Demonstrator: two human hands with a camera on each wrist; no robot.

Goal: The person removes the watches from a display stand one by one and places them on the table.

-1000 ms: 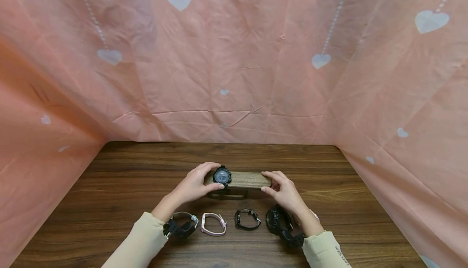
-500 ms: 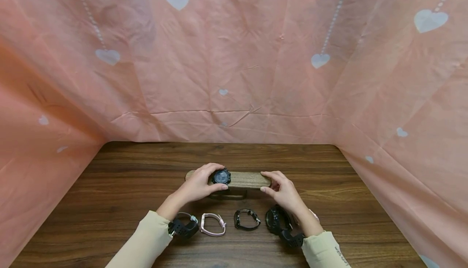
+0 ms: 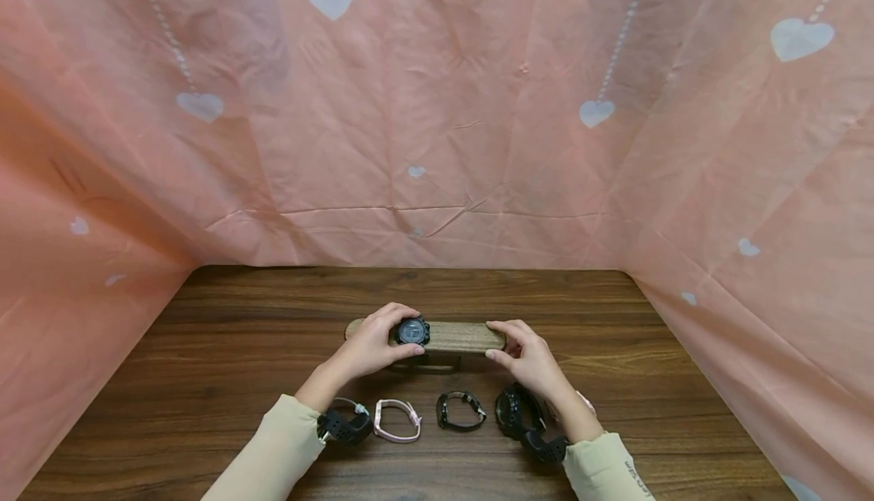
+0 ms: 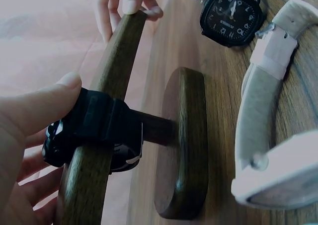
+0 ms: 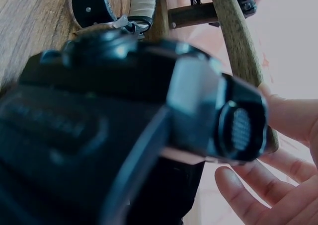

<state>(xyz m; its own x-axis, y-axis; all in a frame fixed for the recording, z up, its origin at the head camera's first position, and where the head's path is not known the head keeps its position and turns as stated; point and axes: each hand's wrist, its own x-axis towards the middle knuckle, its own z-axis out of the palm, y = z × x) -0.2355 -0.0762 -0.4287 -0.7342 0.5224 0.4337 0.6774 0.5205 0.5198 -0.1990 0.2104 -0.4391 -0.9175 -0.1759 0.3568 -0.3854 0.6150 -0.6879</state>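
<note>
A chunky black digital watch [image 3: 413, 331] is looped round the crossbar of a wooden watch stand [image 3: 460, 336], left of its middle. My left hand [image 3: 372, 341] grips this watch, fingers on the far side and thumb on the near side. In the left wrist view, the stand's rounded base [image 4: 186, 145] and short post show below the bar. My right hand [image 3: 529, 353] holds the right end of the bar between thumb and fingers. The bar's left end sticks out past my left hand. Part of the watch band is hidden beneath the bar.
In front of the stand lie a pale pink watch [image 3: 397, 420], a slim black watch [image 3: 461, 411] and a bulky black watch [image 3: 512, 410]. Another light strap [image 3: 359, 408] shows beside my left wrist camera [image 3: 344, 426]. Pink cloth [image 3: 437, 144] surrounds the wooden table [image 3: 273, 296].
My left hand has shifted slightly right and closer around the watch, uncovering the bar's left end. The watch has hardly moved, and my right hand stays at the bar's right end.
</note>
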